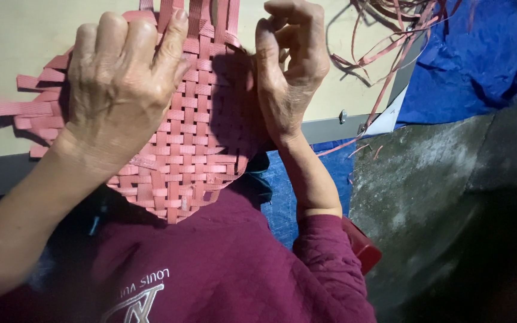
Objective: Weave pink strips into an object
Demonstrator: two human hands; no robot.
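Pale desk (19, 36) with a grey front edge; blue tarpaulin (480, 54) and a dark concrete block (438, 197) to the right. Woven mat (192, 143) of pink straps, overhanging the desk's front edge, long axis running away from the person, loose ends at its left and far sides. Left hand (121, 84): fingers curled down over the mat's left half, pressing it. Right hand (288, 66): fingers bent, pinching at the mat's right edge; what they grip is hidden. Spare pink strips (390, 36) at the far right corner.
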